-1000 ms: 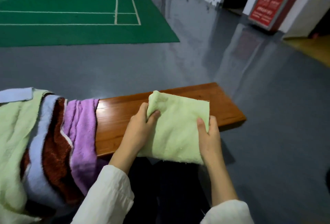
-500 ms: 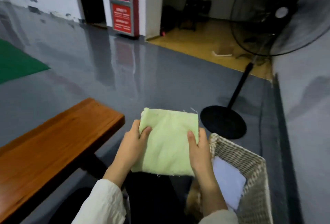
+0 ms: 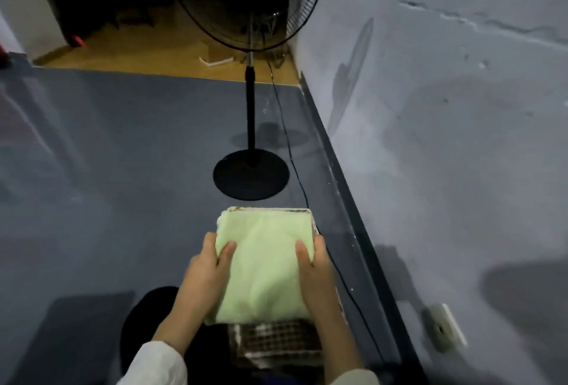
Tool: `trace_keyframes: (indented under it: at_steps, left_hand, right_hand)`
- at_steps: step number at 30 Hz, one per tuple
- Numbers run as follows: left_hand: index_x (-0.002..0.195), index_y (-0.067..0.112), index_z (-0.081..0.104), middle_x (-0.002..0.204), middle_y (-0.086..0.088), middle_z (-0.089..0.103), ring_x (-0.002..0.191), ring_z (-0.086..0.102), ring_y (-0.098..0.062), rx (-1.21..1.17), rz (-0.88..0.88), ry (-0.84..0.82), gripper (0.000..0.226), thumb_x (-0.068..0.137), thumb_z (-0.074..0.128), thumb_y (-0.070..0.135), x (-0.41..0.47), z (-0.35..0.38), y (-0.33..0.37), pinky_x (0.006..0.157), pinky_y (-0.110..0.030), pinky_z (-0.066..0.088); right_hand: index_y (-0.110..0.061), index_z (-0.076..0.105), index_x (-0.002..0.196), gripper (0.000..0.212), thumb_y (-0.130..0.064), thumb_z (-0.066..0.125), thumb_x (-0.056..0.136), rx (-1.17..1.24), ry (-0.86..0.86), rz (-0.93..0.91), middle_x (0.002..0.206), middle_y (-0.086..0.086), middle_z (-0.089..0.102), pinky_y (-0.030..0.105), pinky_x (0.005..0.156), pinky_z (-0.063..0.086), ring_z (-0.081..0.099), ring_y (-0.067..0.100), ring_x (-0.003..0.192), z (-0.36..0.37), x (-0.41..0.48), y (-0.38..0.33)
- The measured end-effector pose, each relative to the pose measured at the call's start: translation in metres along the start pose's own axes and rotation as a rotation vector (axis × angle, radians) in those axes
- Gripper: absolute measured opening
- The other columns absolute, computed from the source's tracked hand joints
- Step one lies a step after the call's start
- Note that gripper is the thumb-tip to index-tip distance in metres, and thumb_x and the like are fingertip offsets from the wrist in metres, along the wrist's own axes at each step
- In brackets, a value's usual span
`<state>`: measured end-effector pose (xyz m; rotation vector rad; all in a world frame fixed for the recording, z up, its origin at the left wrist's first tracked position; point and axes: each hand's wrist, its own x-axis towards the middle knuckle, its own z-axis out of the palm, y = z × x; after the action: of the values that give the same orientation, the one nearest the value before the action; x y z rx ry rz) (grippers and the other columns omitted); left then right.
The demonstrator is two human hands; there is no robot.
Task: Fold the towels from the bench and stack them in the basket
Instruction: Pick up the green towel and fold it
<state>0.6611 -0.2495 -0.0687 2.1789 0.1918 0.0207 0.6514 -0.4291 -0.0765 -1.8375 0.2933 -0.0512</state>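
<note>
Head view, looking down at the floor by a wall.

Folded pale green towel (image 3: 264,264): a flat, roughly square pad, held level right over the woven basket (image 3: 276,343). It covers nearly the whole opening. Only a strip of the far rim shows past the towel's far edge, and the near wicker wall shows below its near edge. Whether the towel already rests on what is inside or is held just above it, I cannot tell.

Left hand (image 3: 206,274) grasps the towel's left edge, thumb lying on top and fingers tucked beneath, out of sight. Right hand (image 3: 316,271) grasps the right edge the same way, thumb on top. Both hands are closed on the cloth. Pale sleeves (image 3: 156,366) show at the wrists.

Surroundings: the basket stands on a glossy grey floor (image 3: 107,169), near the foot of a grey, stained wall (image 3: 445,139). Beyond the basket is a black pedestal fan (image 3: 250,177) with a round base, an upright pole and its cage cut off by the top of the frame. A thin black cable (image 3: 295,166) runs along the floor between fan and wall, passing just beside the basket. Farther back, a stretch of wooden flooring (image 3: 172,46).
</note>
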Motion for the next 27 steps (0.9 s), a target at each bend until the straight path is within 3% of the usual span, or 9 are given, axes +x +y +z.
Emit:
trace_keyframes:
  at_steps: [3,7,11,17,22,27]
  left_hand:
    - [0.090,0.025,0.029,0.079,-0.009,0.059,0.076,0.057,-0.032,0.151,0.009,-0.071,0.021,0.098,0.036,0.044,0.013,0.021,-0.009,0.066,-0.039,0.044]
    - [0.117,0.021,0.031,0.091,-0.013,0.060,0.086,0.057,-0.035,0.283,0.011,-0.159,0.023,0.098,0.034,0.033,0.027,0.040,-0.022,0.069,-0.038,0.042]
    - [0.113,0.026,0.033,0.098,-0.007,0.062,0.088,0.058,-0.031,0.221,0.000,-0.244,0.014,0.100,0.034,0.030,0.051,0.059,-0.030,0.074,-0.039,0.047]
    - [0.103,0.030,0.038,0.107,0.002,0.057,0.091,0.054,-0.019,0.119,0.002,-0.289,0.003,0.101,0.039,0.028,0.087,0.093,-0.045,0.071,-0.032,0.039]
    - [0.100,0.029,0.038,0.097,0.004,0.054,0.086,0.053,-0.019,0.150,-0.030,-0.263,0.005,0.101,0.041,0.026,0.113,0.115,-0.058,0.068,-0.033,0.039]
    - [0.102,0.025,0.037,0.096,-0.003,0.058,0.085,0.056,-0.026,0.241,-0.086,-0.252,0.004,0.101,0.041,0.025,0.133,0.128,-0.073,0.065,-0.035,0.042]
  right_hand:
    - [-0.022,0.034,0.142,0.073,-0.067,0.036,0.084,-0.019,0.049,0.035,0.139,0.002,0.049,0.047,0.104,0.042,0.049,0.021,0.124,-0.002,0.012,0.018]
    - [-0.028,0.033,0.145,0.061,-0.059,0.040,0.093,-0.010,0.054,0.094,0.144,-0.004,0.045,0.047,0.106,0.040,0.046,0.018,0.128,-0.001,0.030,0.039]
    - [-0.026,0.032,0.147,0.056,-0.049,0.042,0.096,-0.040,0.063,0.133,0.145,-0.005,0.043,0.044,0.109,0.038,0.045,0.018,0.129,0.000,0.058,0.057]
    - [-0.024,0.035,0.143,0.052,-0.048,0.039,0.097,-0.089,0.056,0.209,0.136,-0.001,0.051,0.040,0.101,0.043,0.052,0.020,0.118,-0.001,0.101,0.089]
    - [-0.025,0.038,0.140,0.052,-0.052,0.039,0.095,-0.115,0.064,0.221,0.137,-0.004,0.050,0.044,0.105,0.041,0.050,0.018,0.122,0.013,0.123,0.111]
    - [-0.022,0.034,0.144,0.048,-0.039,0.039,0.099,-0.145,0.041,0.219,0.136,-0.009,0.044,0.029,0.107,0.033,0.042,0.014,0.128,0.023,0.138,0.124]
